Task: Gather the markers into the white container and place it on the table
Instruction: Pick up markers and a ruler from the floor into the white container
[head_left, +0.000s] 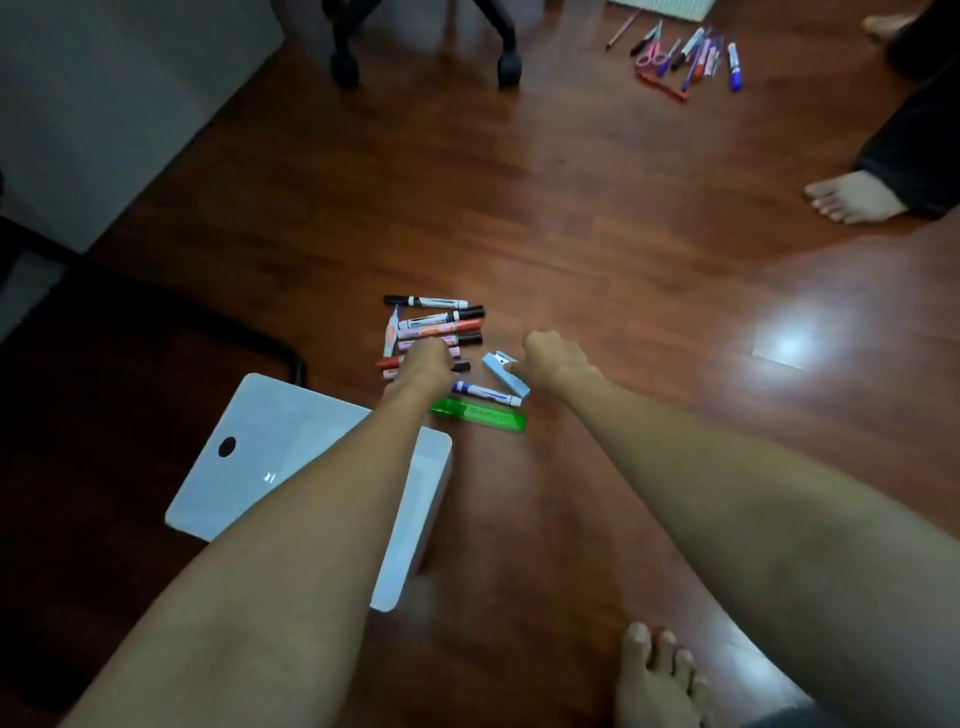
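Observation:
Several markers (441, 322) lie in a loose pile on the wooden floor, with black, red and pink caps. My left hand (428, 364) rests on the near side of the pile, fingers curled down over the markers and hiding them. A blue-capped marker (485, 393) lies just right of that wrist. My right hand (553, 358) is curled into a loose fist beside a light blue stapler-like block (506, 371), thumb touching it. The white container (291, 447) stands on the floor at the near left, partly under my left forearm; its visible part looks empty.
A green transparent ruler (478, 414) lies near the blue marker. A second heap of pens and scissors (685, 52) is far right. Chair casters (509, 65) stand at the back. Another person's foot (857, 200) is at right, my own foot (660, 680) near. A dark frame (249, 332) runs left.

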